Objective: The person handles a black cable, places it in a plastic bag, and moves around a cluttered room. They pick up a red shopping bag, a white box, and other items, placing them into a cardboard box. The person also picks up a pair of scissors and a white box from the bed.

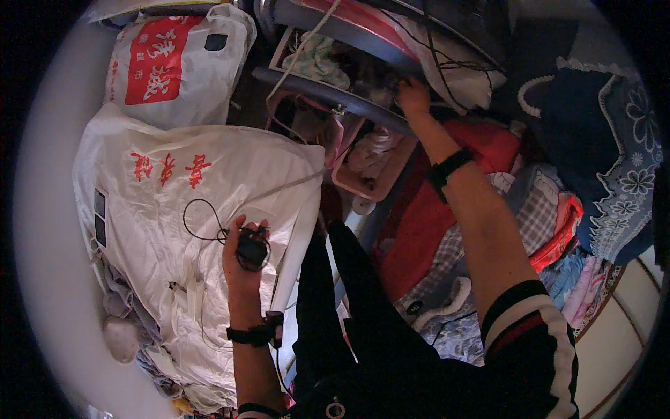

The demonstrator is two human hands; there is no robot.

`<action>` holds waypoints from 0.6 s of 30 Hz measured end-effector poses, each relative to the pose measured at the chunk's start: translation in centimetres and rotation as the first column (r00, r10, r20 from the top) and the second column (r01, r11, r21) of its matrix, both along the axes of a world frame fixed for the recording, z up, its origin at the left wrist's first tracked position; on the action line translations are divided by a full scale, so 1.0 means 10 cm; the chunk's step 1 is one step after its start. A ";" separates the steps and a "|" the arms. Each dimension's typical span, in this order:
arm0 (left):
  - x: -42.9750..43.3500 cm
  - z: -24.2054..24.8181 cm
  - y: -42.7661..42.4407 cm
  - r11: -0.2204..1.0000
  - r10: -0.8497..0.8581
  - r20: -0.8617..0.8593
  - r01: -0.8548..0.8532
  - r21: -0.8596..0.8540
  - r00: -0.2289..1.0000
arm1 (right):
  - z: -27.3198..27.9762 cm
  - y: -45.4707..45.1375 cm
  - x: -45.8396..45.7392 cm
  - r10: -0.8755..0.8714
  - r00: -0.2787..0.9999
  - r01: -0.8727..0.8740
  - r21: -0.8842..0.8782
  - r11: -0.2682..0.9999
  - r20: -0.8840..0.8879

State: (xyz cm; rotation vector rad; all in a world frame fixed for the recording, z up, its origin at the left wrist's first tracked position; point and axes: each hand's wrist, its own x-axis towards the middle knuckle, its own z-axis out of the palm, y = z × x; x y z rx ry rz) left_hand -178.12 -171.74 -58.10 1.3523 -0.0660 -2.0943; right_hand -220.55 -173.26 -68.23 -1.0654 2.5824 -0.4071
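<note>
My left hand (pixel 246 246), palm up over a large white plastic bag, holds a small black device (pixel 252 248) with a looped black cable (pixel 201 238). My right hand (pixel 413 97) reaches to the right end of an open drawer (pixel 335 86); its fingertips are dim, and whether they grip anything cannot be told. Inside the drawer lie a pale green and white cloth (pixel 316 60) and dark items hard to make out. Just below the drawer are a pink basket (pixel 337 137) and a pink plastic bin (pixel 356 184) holding a pale, bundled item.
White bags with red print (pixel 282 157) cover the left side. Red fabric (pixel 408 256), checked cloth and folded clothes are piled at the right, beside a dark blue flowered fabric (pixel 581 120). Black cables (pixel 445 65) hang by the drawer's right end.
</note>
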 end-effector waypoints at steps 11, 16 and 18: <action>0.04 -0.50 -0.29 0.998 0.038 -0.055 -0.036 0.043 0.998 | -0.58 -0.66 0.15 0.486 0.874 -0.482 0.081 0.872 -0.025; 0.02 -0.59 -0.27 0.992 0.113 0.138 -0.119 0.033 0.984 | -0.81 -0.75 0.02 0.561 0.817 -0.501 0.312 0.807 -0.138; 0.01 -0.60 -0.26 0.993 0.110 0.124 -0.114 0.025 0.986 | -0.81 -0.74 0.01 0.511 0.858 -0.482 0.282 0.830 -0.039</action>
